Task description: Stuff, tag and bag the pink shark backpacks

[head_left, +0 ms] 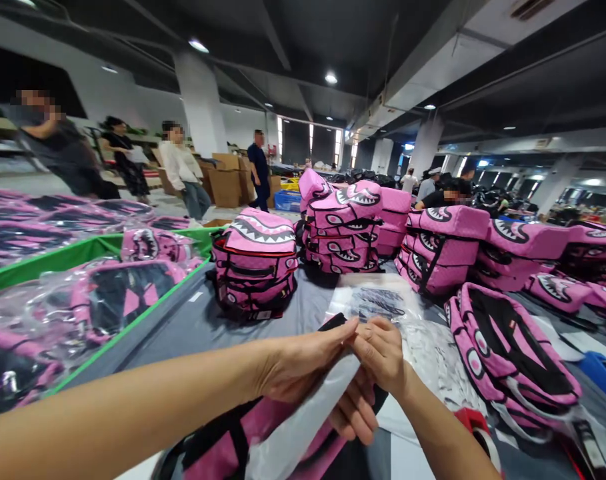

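A pink and black backpack lies in front of me at the bottom of the view, partly hidden by my forearms. Across it runs a strap covered in a white, thin, plastic-like wrap. My left hand is closed around the strap's upper end, its fingertips showing underneath. My right hand meets it there, thumb and fingers pinching the same end of the wrap. Just beyond the hands, a clear plastic bag with dark printing rests on the grey table.
Pink shark-mouth backpacks stand singly and in stacks ahead and right. Another backpack lies at right, near a red tape dispenser. Left, a green-edged bin holds bagged backpacks. Several people are beyond the table.
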